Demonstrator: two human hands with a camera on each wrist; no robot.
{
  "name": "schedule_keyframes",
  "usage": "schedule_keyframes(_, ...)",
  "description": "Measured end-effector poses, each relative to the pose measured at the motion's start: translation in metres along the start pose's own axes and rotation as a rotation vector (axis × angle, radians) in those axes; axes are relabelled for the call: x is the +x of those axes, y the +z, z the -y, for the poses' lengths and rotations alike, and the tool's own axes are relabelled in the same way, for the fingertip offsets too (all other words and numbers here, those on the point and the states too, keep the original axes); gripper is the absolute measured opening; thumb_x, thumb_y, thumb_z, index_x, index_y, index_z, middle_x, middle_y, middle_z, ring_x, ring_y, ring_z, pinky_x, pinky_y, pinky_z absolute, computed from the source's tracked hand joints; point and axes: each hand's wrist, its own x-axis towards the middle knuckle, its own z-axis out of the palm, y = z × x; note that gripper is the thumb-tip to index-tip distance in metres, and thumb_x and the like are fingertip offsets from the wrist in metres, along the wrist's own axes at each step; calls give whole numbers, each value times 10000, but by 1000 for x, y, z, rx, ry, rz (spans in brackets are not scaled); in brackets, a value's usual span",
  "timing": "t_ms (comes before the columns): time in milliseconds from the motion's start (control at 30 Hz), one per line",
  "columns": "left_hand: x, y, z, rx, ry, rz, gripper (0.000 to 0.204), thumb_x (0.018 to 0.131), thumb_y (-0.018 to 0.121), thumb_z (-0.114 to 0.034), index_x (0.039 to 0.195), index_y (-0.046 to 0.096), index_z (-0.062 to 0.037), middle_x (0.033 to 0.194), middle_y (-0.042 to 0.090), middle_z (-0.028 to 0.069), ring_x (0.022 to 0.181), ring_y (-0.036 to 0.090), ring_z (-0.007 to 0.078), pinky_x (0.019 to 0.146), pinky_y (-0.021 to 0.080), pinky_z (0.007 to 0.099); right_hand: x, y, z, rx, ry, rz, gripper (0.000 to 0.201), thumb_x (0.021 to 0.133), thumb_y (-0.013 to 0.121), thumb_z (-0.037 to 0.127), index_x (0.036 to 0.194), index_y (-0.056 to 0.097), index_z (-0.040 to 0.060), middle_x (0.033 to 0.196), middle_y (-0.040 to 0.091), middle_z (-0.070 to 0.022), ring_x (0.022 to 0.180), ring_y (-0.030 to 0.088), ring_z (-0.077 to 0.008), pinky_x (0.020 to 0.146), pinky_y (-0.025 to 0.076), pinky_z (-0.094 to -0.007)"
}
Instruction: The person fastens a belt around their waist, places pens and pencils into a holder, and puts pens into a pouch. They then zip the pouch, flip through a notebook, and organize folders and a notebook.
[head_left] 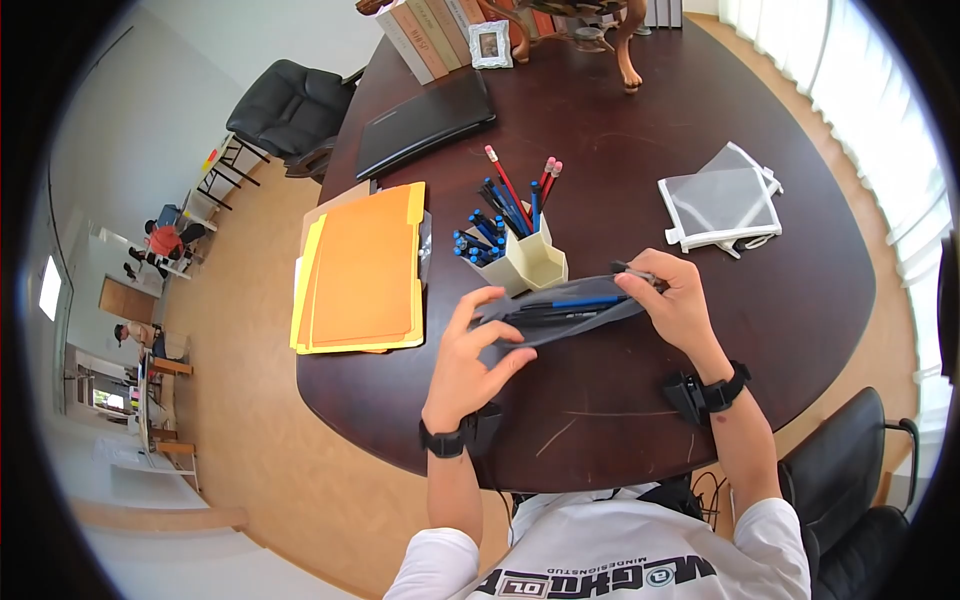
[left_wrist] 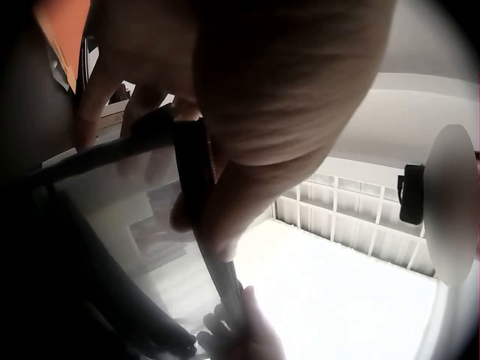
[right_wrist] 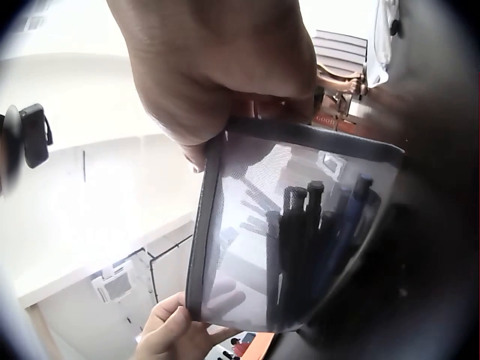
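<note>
**Holding a mesh pouch of pens above the desk**

Spreading across most of the head view is the dark oval table [head_left: 600,400], and the person sits at its near edge. On it lie a stack of orange and yellow folders [head_left: 365,270], a closed laptop [head_left: 425,122], a white mesh pouch [head_left: 720,200] off to the right, and a cream pen holder [head_left: 530,262] bristling with blue pens and red pencils.

Just in front of that holder, lifted clear of the tabletop, is the grey mesh pouch [head_left: 560,315], held stretched between both hands. The left hand [head_left: 470,350] pinches its left end, fingers curled over the edge; the right hand [head_left: 680,300] grips the right end near the zip. The right wrist view shows several dark and blue pens [right_wrist: 315,247] already inside, seen through the mesh.

The work seems to sit at the closing or opening of the pouch, after some pens have gone in. A next move would likely call for one hand to hold the fabric taut while the other finds the zip pull, keeping the pouch level so the pens do not slide out.
</note>
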Motion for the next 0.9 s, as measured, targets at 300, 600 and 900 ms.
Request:
schedule_keyframes(300,4,20,23,-243,-44,-198,124,765,785,-13,844,697,25,1182,631,141,1102,628,275,956,489,366,2,-4,-4,7,31,76,258,853,764,202,1009,695,8,843,688,-46,783,637,-126,722,505,-281)
schedule_keyframes(600,-5,18,35,-402,-41,-317,118,781,789,-17,851,706,28,1181,623,139,1119,612,265,910,535,363,4,-12,-14,-210,242,413,399,803,790,231,1083,669,-25,903,707,-124,805,671,-220,744,532,-323)
schedule_keyframes(900,-1,30,31,-345,44,-285,151,783,804,-98,846,686,-29,1337,496,144,1291,457,298,1081,347,426,5,-10,1,-334,60,294,300,788,808,180,947,657,-26,744,536,-96,623,545,-217,591,472,-333)
